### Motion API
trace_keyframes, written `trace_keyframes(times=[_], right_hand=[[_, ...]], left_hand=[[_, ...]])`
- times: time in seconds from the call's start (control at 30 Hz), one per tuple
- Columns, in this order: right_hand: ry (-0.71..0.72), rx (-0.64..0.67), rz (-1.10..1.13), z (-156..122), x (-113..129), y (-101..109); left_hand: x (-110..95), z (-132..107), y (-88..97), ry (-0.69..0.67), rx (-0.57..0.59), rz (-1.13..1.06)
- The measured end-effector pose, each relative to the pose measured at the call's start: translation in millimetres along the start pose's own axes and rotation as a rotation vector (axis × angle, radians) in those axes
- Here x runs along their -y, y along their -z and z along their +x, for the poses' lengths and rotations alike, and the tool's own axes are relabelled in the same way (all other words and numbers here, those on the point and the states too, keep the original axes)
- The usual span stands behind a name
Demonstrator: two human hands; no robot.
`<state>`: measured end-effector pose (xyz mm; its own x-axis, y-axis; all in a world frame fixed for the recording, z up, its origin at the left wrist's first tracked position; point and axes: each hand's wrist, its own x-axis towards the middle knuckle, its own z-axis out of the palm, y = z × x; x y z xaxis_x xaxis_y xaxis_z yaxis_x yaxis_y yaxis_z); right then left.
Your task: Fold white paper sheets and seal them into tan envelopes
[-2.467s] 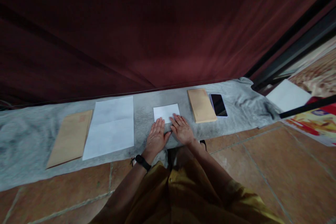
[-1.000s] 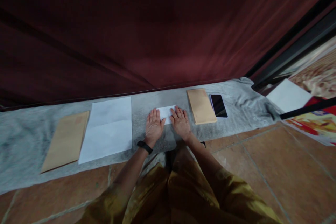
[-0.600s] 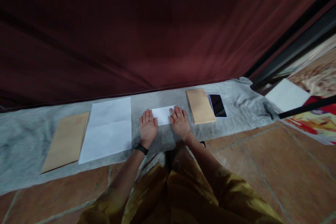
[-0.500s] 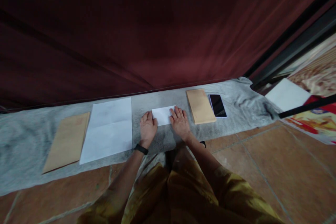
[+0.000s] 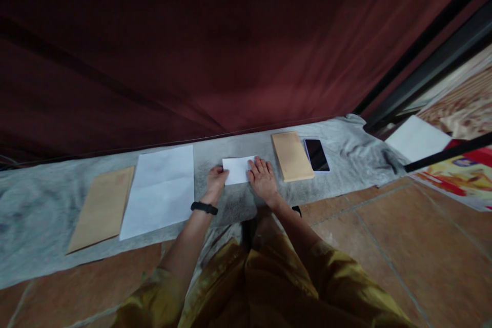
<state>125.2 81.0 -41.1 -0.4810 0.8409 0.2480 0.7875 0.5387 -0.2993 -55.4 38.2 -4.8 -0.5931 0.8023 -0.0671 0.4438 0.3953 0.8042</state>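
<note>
A small folded white paper (image 5: 237, 170) lies on the grey cloth in front of me. My left hand (image 5: 217, 179), with a black band at the wrist, has its fingers closed on the paper's left edge, thumb on top. Across the right end of the paper, my right hand (image 5: 263, 177) rests flat, fingers stretched out. Left of my left hand is a large white sheet (image 5: 161, 189) with crease lines. Beside that sheet lies a brown envelope (image 5: 102, 207). To the right of my right hand sits a stack of smaller brown envelopes (image 5: 292, 156).
A phone (image 5: 317, 155) with a dark screen lies right of the envelope stack. The grey cloth (image 5: 348, 159) covers a long narrow surface against a dark red curtain (image 5: 230, 61). Black bars and a printed poster (image 5: 457, 169) stand at the right. Tiled floor (image 5: 403, 236) lies below.
My left hand has gone from lying flat by the paper's left end to gripping its left edge. My right hand stays flat on the right end.
</note>
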Motion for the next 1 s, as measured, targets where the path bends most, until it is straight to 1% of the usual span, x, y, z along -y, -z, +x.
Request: trace_keyframes(times=[0.1,0.2,0.27,0.33,0.37,0.4,0.43,0.5,0.57,0.6,0.67,0.7,0.77,0.83,0.9,0.93,0.97,1.0], right_hand=[[-0.005,-0.005,0.038,0,0,1],[-0.018,-0.027,0.142,0,-2,4],[-0.059,-0.069,0.285,-1,-4,9],[-0.148,-0.133,0.492,-4,-2,17],[-0.206,-0.161,0.618,-6,2,21],[-0.264,-0.178,0.757,-8,7,25],[-0.314,-0.178,0.908,-11,13,30],[-0.377,-0.104,1.258,-17,29,39],[-0.42,-0.004,1.558,-22,42,45],[-0.459,0.032,1.629,-25,47,47],[-0.535,0.025,1.653,-30,50,48],[-0.579,-0.003,1.633,-32,48,46],[-0.653,-0.067,1.58,-35,40,42],[-0.702,-0.105,1.509,-38,31,36],[-0.708,-0.111,1.442,-40,21,31],[-0.711,-0.113,1.412,-41,17,30],[-0.713,-0.115,1.388,-41,14,28],[-0.714,-0.114,1.372,-40,10,27]], left_hand=[[-9,-6,-0.8,0.014,-0.025,-0.063],[-20,-11,3.1,0.004,-0.067,-0.105],[-28,-16,12.2,-0.013,-0.121,-0.113],[-38,-25,25.4,-0.078,-0.207,-0.074],[-43,-32,32.1,-0.192,-0.287,0.008],[-48,-40,38.0,-0.334,-0.33,0.118],[-53,-48,42.3,-0.466,-0.346,0.231],[-60,-67,44.3,-0.684,-0.286,0.44],[-62,-85,36.9,-0.806,-0.194,0.604],[-62,-94,30.4,-0.845,-0.15,0.663],[-57,-109,15.3,-0.893,-0.075,0.725],[-54,-115,7.9,-0.904,-0.043,0.728],[-47,-126,-3.3,-0.885,0.012,0.664],[-38,-131,-7.3,-0.833,0.033,0.537],[-28,-128,-3.4,-0.767,0.015,0.38],[-22,-123,0.9,-0.72,-0.012,0.3],[-17,-116,6.2,-0.652,-0.053,0.222],[-11,-108,11.9,-0.546,-0.117,0.146]])
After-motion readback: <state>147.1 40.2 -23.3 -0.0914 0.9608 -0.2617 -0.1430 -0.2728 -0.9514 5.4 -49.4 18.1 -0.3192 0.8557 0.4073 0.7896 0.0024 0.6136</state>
